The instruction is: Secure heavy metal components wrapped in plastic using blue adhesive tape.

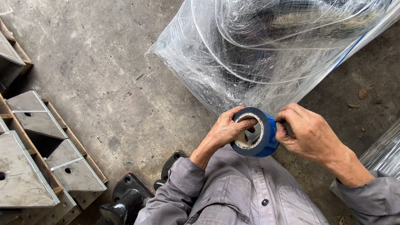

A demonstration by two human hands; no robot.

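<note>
A roll of blue tape [263, 143] is held in front of my chest. My left hand [223, 131] grips it with fingers hooked through its core. My right hand [305, 134] pinches the roll's outer edge on the right side. Just beyond the hands stands a large bundle wrapped in clear plastic film [264, 48], with coiled tubing and dark shapes showing through. My grey work sleeves and jacket [245, 198] fill the bottom of the view.
Grey metal brackets with holes [25, 168] sit in wooden frames at the left. Black cast metal parts [128, 198] lie on the concrete floor [99, 64] by my left elbow. Another film-wrapped bundle [393, 150] shows at the right edge.
</note>
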